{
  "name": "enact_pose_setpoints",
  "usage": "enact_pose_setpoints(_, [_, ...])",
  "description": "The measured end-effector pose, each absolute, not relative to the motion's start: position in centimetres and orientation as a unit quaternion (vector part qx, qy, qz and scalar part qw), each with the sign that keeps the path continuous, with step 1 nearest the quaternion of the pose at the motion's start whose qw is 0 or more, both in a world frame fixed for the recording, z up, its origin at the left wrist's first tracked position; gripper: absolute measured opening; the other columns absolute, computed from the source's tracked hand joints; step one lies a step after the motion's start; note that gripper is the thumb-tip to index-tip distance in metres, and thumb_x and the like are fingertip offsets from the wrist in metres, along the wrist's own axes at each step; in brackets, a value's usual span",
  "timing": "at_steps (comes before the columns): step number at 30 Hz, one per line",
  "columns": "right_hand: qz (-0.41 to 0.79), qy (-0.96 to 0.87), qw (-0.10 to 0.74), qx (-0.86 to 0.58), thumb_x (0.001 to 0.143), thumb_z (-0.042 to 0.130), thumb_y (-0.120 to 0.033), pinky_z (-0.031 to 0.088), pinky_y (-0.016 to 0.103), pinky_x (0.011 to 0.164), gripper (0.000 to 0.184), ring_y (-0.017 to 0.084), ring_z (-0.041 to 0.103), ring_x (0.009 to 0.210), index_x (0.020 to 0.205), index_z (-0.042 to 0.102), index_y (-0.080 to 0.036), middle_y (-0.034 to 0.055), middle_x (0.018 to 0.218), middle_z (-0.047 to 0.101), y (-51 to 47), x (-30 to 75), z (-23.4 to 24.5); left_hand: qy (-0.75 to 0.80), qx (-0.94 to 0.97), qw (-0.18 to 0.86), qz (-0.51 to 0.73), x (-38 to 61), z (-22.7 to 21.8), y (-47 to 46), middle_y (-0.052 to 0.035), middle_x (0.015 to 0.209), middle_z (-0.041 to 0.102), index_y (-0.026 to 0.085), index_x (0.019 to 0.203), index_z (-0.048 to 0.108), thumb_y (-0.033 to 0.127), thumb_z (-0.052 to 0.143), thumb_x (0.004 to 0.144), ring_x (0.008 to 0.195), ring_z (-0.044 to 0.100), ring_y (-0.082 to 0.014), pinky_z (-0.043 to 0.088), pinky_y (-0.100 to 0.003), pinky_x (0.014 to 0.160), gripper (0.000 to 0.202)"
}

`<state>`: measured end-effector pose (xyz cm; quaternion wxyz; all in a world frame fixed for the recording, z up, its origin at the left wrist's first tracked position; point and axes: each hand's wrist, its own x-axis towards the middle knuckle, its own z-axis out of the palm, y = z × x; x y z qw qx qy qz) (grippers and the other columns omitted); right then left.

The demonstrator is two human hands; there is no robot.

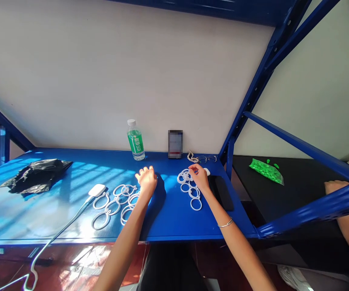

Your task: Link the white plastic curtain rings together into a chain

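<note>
My left hand (146,178) rests on the blue shelf top (168,214), fingers curled, at the right end of a spread of several white plastic rings (115,204). What its fingers hold, if anything, is hidden. My right hand (199,176) hovers over a second group of white rings (189,186), thumb and fingers pinched on a ring at the top of that group. A thin bracelet (225,223) circles my right wrist.
A green-labelled water bottle (136,140) and a small dark device (175,144) stand against the wall. A black bag (36,174) lies far left; a white charger with cable (97,190) lies left of the rings. A green bag (265,170) and another person's hand (333,186) are on the right.
</note>
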<state>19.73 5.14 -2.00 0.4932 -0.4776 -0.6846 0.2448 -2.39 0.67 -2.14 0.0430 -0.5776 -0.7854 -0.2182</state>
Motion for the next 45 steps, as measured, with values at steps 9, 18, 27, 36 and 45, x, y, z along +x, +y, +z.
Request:
enact_pose_setpoints(9, [0.228,-0.712,0.444,-0.494,0.072,0.049,-0.019,0.048,0.031,0.064,0.011,0.019,0.061,0.067,0.072,0.06,-0.021,0.0025,0.078,0.066,5.8,20.3,-2.7,-0.779,-0.585,-0.019,-0.224,-2.3,-2.6,1.2,-0.0232,0.089,0.064,0.011,0.096,0.069,0.008,0.036,0.079,0.085,0.061,-0.039,0.036,-0.047,0.075,0.037])
enact_pose_setpoints(18, [0.195,-0.738,0.421,-0.49,0.078,0.05,-0.021,0.047,0.03,0.062,0.011,0.018,0.059,0.066,0.076,0.061,-0.022,0.002,0.08,0.065,5.5,20.3,-3.0,-0.671,-0.651,-0.091,-0.343,-1.8,-1.7,2.0,-0.0107,0.093,0.065,0.018,0.099,0.063,0.013,0.046,0.076,0.085,0.062,-0.025,0.046,-0.038,0.079,0.028])
enact_pose_setpoints(27, [0.187,-0.744,0.439,-0.467,0.081,0.047,-0.022,0.047,0.031,0.064,0.015,0.018,0.059,0.067,0.076,0.062,-0.021,0.0032,0.08,0.064,5.4,20.2,-2.8,-0.536,-0.683,-0.187,-0.46,-0.1,-1.1,1.9,-0.0016,0.082,0.067,0.019,0.099,0.063,0.022,0.054,0.075,0.077,0.064,-0.0158,0.052,-0.03,0.078,0.026])
enact_pose_setpoints(36, [0.223,-0.797,0.434,-0.357,0.085,0.053,-0.022,0.049,0.029,0.071,0.013,0.018,0.06,0.082,0.094,0.063,-0.022,0.003,0.091,0.064,3.5,18.5,-1.1,-0.493,-0.669,-0.25,-0.497,0.4,-0.4,1.3,-0.0008,0.074,0.068,0.019,0.096,0.066,0.034,0.062,0.077,0.069,0.062,-0.015,0.052,-0.028,0.071,0.024])
enact_pose_setpoints(45, [0.232,-0.819,0.432,-0.298,0.082,0.058,-0.019,0.049,0.029,0.072,0.017,0.017,0.06,0.08,0.098,0.062,-0.023,0.0021,0.091,0.063,2.7,17.9,-1.0,-0.45,-0.652,-0.326,-0.516,0.8,-0.6,1.1,0.0004,0.067,0.064,0.018,0.086,0.065,0.041,0.072,0.07,0.063,0.058,-0.014,0.048,-0.026,0.062,0.028])
